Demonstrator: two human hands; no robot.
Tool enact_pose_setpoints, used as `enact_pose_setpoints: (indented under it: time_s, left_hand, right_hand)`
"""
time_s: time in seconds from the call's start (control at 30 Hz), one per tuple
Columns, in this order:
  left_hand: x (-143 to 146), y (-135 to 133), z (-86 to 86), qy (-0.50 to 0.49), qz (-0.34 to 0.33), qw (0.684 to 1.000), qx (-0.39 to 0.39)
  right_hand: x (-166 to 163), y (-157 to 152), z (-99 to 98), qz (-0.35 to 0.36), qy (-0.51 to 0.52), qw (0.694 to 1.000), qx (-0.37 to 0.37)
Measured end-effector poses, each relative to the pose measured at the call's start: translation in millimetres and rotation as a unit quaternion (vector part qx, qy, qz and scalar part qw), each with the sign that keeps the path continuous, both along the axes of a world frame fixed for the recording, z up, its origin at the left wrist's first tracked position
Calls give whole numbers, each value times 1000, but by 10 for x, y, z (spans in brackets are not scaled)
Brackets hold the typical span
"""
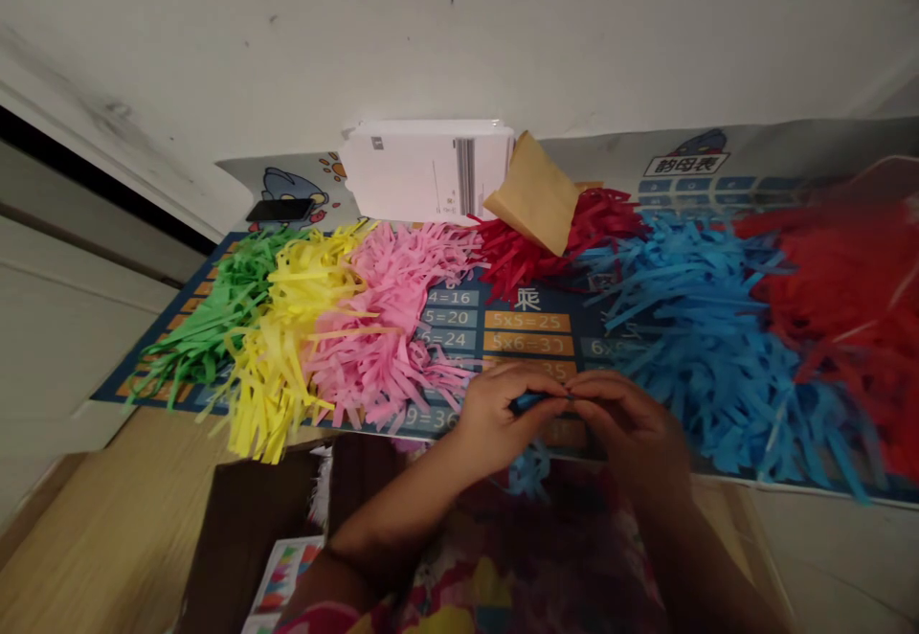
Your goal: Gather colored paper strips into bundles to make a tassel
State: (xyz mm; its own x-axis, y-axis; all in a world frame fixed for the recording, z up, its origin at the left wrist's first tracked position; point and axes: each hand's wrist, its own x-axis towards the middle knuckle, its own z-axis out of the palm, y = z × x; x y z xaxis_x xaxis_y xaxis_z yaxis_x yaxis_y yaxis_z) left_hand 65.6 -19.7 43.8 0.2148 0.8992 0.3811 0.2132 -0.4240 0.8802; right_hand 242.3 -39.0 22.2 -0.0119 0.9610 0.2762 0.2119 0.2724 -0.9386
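Note:
My left hand (495, 416) and my right hand (636, 414) meet fingertip to fingertip over the table's front edge. Between them they pinch the dark top of a blue paper tassel; its cut strips (529, 471) hang below my left hand. Most of the pinched part is hidden by the fingers. Just right of my right hand lies a heap of blue tassels (707, 328). Pink tassels (392, 328) lie nearest my left hand, with yellow tassels (287, 328) and green tassels (222, 313) farther left.
A printed mat (527, 332) covers the table. Dark red tassels (603, 217), a tan paper piece (535, 195) and a white stack (409, 174) are at the back. A phone (281, 211) is back left, red tassels (847, 299) right, a cardboard box (240, 519) below.

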Motion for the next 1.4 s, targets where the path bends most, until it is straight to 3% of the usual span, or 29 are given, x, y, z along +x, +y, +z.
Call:
enact_pose_setpoints:
  time_s: [0.17,0.5,0.97,1.07,1.17,1.27,1.33,1.4]
  left_hand:
    - [-3,10,-17,8,-2,1000,21]
    - [-22,2,-47,36,30,980,194]
    - [36,42,-111,32,21,972,232]
    - [62,26,-87,3,33,988,150]
    - [112,2,-59,-102,46,989,-93]
    - [176,9,-56,-274,31,904,-327]
    - [214,29,-62,-351,16,844,-406]
    - [237,44,-66,-380,10,813,-441]
  right_hand:
    - [0,43,29,-6,-46,998,35]
    - [-85,-38,87,-23,-71,994,83]
    - [-43,-35,40,-57,-77,993,70]
    - [-26,-25,23,-52,-55,996,36]
    - [-13,-6,20,-28,-20,999,-2]
    - [-12,15,20,-10,-7,1000,-11]
    - [-21,21,18,-13,4,1000,-9]
    - [-35,18,18,-22,13,1000,-8]
